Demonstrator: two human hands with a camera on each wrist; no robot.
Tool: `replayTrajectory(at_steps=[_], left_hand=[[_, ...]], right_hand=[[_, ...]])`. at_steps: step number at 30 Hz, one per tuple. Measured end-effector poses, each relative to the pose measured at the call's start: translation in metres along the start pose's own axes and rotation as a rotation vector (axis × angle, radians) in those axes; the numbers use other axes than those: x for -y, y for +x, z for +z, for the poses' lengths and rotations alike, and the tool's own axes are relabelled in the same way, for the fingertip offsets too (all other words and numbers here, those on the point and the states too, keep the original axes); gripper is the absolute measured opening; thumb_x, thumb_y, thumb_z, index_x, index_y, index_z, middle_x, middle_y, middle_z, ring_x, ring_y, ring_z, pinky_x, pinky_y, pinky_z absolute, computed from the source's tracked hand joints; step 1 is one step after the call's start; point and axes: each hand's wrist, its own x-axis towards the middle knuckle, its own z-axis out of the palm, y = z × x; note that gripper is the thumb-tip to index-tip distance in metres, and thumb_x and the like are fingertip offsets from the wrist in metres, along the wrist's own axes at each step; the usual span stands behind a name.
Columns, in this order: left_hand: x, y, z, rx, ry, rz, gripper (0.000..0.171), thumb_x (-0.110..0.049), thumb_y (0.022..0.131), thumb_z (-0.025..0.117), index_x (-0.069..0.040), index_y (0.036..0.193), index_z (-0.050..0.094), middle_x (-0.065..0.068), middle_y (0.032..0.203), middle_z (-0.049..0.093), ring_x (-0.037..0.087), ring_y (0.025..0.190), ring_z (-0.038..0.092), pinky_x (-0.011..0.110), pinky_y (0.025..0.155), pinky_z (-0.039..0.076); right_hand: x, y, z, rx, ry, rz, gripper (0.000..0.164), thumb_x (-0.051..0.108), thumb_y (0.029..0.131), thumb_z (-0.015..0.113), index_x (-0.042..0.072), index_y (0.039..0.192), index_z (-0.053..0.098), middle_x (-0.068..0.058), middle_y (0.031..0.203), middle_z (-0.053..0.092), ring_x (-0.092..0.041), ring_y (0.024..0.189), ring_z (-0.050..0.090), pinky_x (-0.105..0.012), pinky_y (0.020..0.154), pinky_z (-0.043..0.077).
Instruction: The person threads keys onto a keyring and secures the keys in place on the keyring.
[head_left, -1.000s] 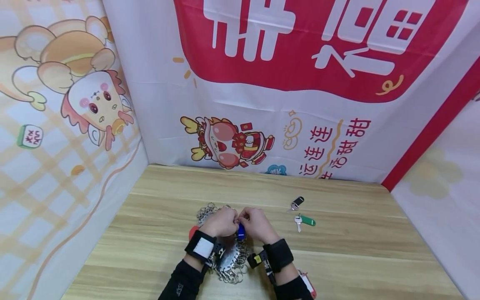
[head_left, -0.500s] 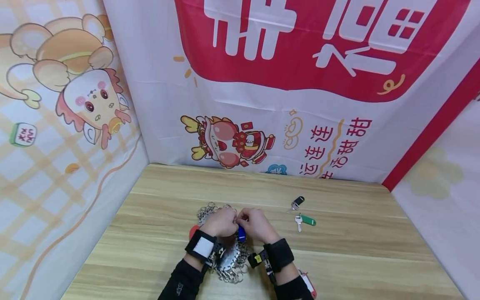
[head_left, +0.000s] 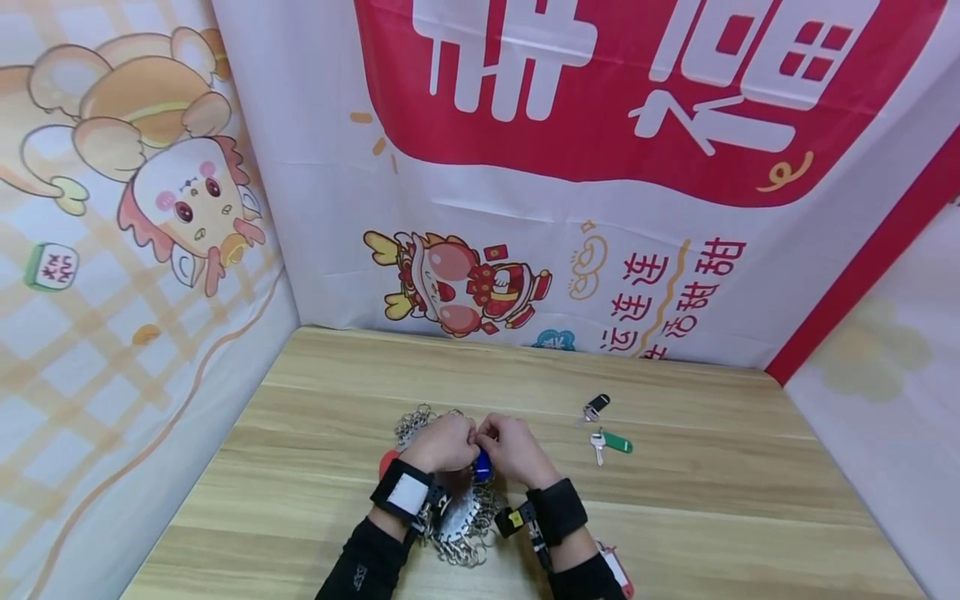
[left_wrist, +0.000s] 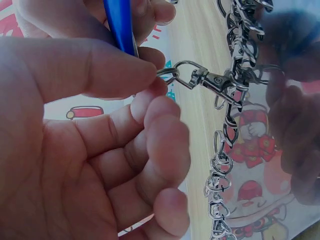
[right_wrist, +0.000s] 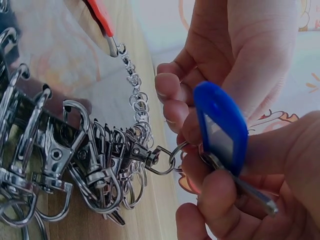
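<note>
My left hand (head_left: 444, 442) pinches a small split ring (left_wrist: 171, 73) between thumb and forefinger, its other fingers loosely curled. That ring is linked to a metal swivel clasp (left_wrist: 212, 82) on the edge of a shiny metal plate (head_left: 459, 518). Close against it, my right hand (head_left: 515, 446) pinches a blue key tag (right_wrist: 220, 127) with a silver key (right_wrist: 252, 194) hanging from it. The fingertips of both hands meet at the ring and hide part of it. Several more clasps (right_wrist: 57, 152) line the plate's edge.
A red tag (head_left: 387, 463) shows at the plate's left. To the right on the wooden table (head_left: 712, 517) lie a black key tag (head_left: 597, 405), a green key tag (head_left: 618, 442) with its key (head_left: 597, 448), and a red-and-white tag (head_left: 617, 568) beside the right forearm. Printed cloth (head_left: 315, 250) stands behind.
Both hands stay in the same place at the ring, with only tiny finger movement. The head view has shifted slightly.
</note>
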Motion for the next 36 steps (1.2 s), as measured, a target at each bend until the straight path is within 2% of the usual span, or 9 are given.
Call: replayTrajectory(at_steps=[5, 9, 16, 24, 32, 36], left_hand=[[0.0014, 0.0007, 0.0014, 0.022, -0.014, -0.009, 0.035, -0.016, 0.086, 0.055, -0.014, 0.055, 0.039, -0.007, 0.046, 0.029, 0.010, 0.038, 0.031, 0.026, 0.043, 0.027], [0.0032, 0.0014, 0.0030, 0.024, -0.013, 0.005, 0.037, -0.016, 0.086, 0.054, -0.015, 0.052, 0.037, -0.008, 0.045, 0.029, 0.009, 0.037, 0.029, 0.025, 0.042, 0.025], [0.0028, -0.0004, 0.0026, 0.023, 0.012, 0.009, 0.036, -0.017, 0.085, 0.055, -0.015, 0.052, 0.039, -0.007, 0.046, 0.032, 0.010, 0.038, 0.034, 0.025, 0.042, 0.026], [0.0028, -0.0006, 0.0029, 0.021, -0.007, -0.013, 0.037, -0.016, 0.085, 0.055, -0.015, 0.052, 0.039, -0.007, 0.045, 0.032, 0.010, 0.037, 0.033, 0.025, 0.041, 0.026], [0.0022, -0.0012, 0.0007, 0.048, -0.064, -0.020, 0.026, -0.015, 0.083, 0.059, -0.015, 0.059, 0.049, -0.004, 0.052, 0.045, 0.012, 0.041, 0.043, 0.026, 0.041, 0.032], [0.0021, -0.0012, -0.0002, 0.041, -0.061, -0.009, 0.023, -0.014, 0.082, 0.060, -0.014, 0.060, 0.051, -0.003, 0.053, 0.047, 0.013, 0.043, 0.044, 0.027, 0.042, 0.033]], right_hand=[[-0.0015, 0.0001, 0.0015, -0.014, 0.002, 0.017, 0.011, 0.009, 0.093, 0.057, 0.010, 0.084, 0.062, 0.004, 0.073, 0.058, -0.008, 0.056, 0.051, -0.023, 0.050, 0.043], [-0.0028, 0.0002, 0.0019, -0.019, -0.015, -0.012, 0.009, 0.009, 0.093, 0.058, 0.011, 0.085, 0.062, 0.005, 0.075, 0.059, -0.007, 0.059, 0.053, -0.024, 0.053, 0.044], [-0.0039, 0.0001, 0.0010, 0.017, -0.024, -0.073, 0.011, 0.008, 0.092, 0.060, 0.015, 0.085, 0.065, 0.006, 0.079, 0.062, -0.007, 0.067, 0.056, -0.024, 0.060, 0.046], [-0.0039, 0.0011, 0.0011, 0.030, -0.027, -0.073, 0.011, 0.009, 0.092, 0.060, 0.016, 0.085, 0.065, 0.006, 0.079, 0.063, -0.007, 0.067, 0.056, -0.024, 0.060, 0.046], [-0.0032, 0.0006, 0.0014, 0.026, -0.014, -0.076, 0.011, 0.009, 0.093, 0.059, 0.015, 0.087, 0.066, 0.006, 0.081, 0.063, -0.006, 0.067, 0.055, -0.024, 0.060, 0.046], [-0.0015, 0.0004, 0.0008, 0.030, -0.004, -0.073, 0.011, 0.009, 0.093, 0.057, 0.014, 0.088, 0.065, 0.006, 0.079, 0.062, -0.006, 0.063, 0.053, -0.024, 0.057, 0.045]])
